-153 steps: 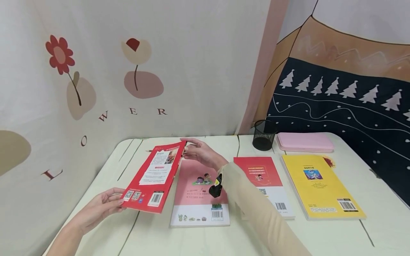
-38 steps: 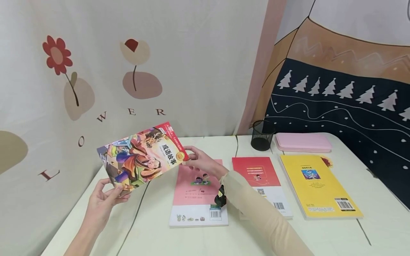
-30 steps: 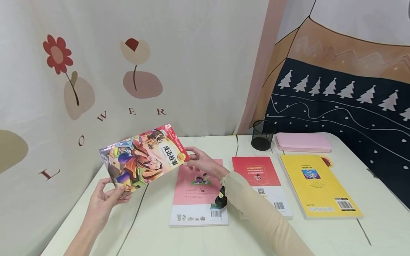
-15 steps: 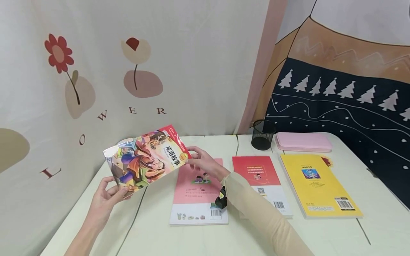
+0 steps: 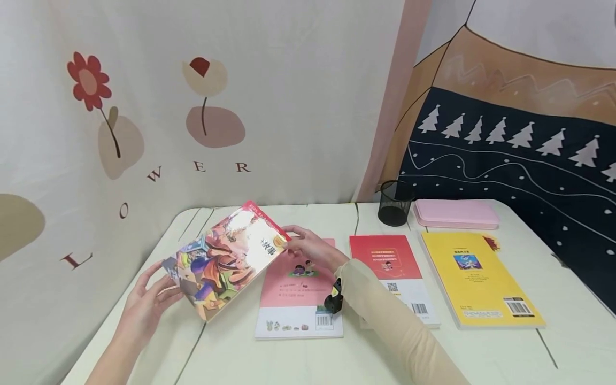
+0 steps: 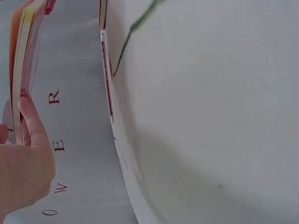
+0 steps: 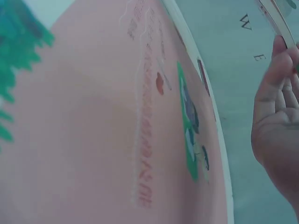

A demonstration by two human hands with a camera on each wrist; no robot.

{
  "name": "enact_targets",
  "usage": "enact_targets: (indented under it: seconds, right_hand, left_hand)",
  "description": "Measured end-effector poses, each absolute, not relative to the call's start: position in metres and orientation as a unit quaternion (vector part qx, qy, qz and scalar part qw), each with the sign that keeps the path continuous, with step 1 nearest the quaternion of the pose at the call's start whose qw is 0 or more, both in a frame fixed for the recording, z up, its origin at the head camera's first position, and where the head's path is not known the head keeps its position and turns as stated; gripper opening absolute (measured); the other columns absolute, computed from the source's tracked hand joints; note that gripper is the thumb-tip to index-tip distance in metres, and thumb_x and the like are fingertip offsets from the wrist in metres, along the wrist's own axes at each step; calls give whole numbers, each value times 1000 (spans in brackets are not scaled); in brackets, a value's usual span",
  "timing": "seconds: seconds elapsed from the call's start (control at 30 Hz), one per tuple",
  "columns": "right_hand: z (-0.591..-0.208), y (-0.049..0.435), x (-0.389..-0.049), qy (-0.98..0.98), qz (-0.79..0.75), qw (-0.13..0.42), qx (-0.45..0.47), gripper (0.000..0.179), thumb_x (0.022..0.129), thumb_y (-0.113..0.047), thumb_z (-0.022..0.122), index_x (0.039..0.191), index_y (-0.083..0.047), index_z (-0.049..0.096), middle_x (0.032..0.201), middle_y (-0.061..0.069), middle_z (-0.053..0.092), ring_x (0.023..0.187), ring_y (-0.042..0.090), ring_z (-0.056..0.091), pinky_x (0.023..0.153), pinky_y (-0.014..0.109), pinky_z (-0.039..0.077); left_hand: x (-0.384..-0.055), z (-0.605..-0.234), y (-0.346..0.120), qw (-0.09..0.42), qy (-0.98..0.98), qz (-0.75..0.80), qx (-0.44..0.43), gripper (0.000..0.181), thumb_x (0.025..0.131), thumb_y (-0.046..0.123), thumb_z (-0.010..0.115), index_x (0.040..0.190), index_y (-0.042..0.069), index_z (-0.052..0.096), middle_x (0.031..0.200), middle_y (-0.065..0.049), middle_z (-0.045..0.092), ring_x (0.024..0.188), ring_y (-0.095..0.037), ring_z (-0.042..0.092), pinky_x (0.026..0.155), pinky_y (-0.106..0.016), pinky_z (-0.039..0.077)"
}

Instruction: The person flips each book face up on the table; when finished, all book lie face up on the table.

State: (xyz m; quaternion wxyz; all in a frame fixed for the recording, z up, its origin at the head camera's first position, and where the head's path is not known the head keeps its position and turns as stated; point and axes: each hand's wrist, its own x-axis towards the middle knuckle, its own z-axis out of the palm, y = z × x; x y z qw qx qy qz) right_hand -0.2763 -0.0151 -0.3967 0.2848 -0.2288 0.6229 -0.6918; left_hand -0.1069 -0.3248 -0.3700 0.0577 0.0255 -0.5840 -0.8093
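A paperback book [image 5: 231, 256] with a colourful illustrated cover and red top edge is held tilted above the left part of the table. My left hand [image 5: 146, 302] holds its lower left corner. In the left wrist view, the book's page edges [image 6: 21, 60] sit between the fingers of that hand [image 6: 28, 168]. My right hand [image 5: 313, 248] pinches the red edge on the right. The right wrist view shows this hand [image 7: 278, 121] gripping the book's edge [image 7: 280, 21]. Beneath the right forearm lies a pink and white book [image 5: 300, 289], partly covered by hand and held book.
A red and white book [image 5: 385, 259] and a yellow book [image 5: 481, 280] lie to the right on the pale table [image 5: 231, 358]. Behind them are a black mesh pen cup [image 5: 394, 206] and a pink case [image 5: 456, 214]. A pencil [image 6: 107, 79] lies near the far edge.
Earlier the red back cover faced up; the book has been turned over to its illustrated front. In the last half second it has tipped and lowered slightly, and the left hand's grip has shifted.
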Motion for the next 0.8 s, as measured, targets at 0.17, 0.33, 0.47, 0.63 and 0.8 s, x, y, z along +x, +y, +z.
enact_targets:
  seconds: [0.17,0.33,0.47,0.63,0.8]
  right_hand:
    - [-399,-19,-278,611,-704,290,-216,40,84,-10,48,124,-13,45,93,12,58,70,17,55,68,29,46]
    - [-398,-25,-277,608,-724,276,-176,39,85,-13,46,124,-14,46,105,11,58,84,21,58,78,37,46]
    - [-398,-30,-273,604,-735,267,-151,35,89,-20,50,123,-16,47,106,11,58,91,23,58,83,41,44]
    - [-400,-40,-268,587,-765,229,-133,37,87,-15,55,122,-10,43,99,15,60,87,25,60,82,40,45]
    - [-397,-52,-259,566,-797,183,-99,42,82,-1,59,119,-3,40,97,15,60,83,25,61,85,43,43]
  left_hand:
    - [-107,-376,-330,19,-642,-766,27,35,91,5,47,117,26,38,86,-1,61,73,-15,62,67,-25,51]
    - [-105,-379,-334,-26,-685,-728,-1,32,90,2,46,114,24,42,89,-3,62,77,-17,61,68,-26,51]
    - [-103,-380,-337,-41,-684,-727,-25,32,90,-1,45,113,20,40,87,-5,63,78,-18,62,70,-27,50]
    - [-101,-383,-341,-45,-660,-750,-34,30,89,-5,44,110,16,44,87,-10,62,78,-20,62,72,-27,50]
    - [-100,-384,-344,-50,-651,-757,-27,29,89,-7,44,109,15,44,89,-13,61,79,-21,62,74,-28,49]
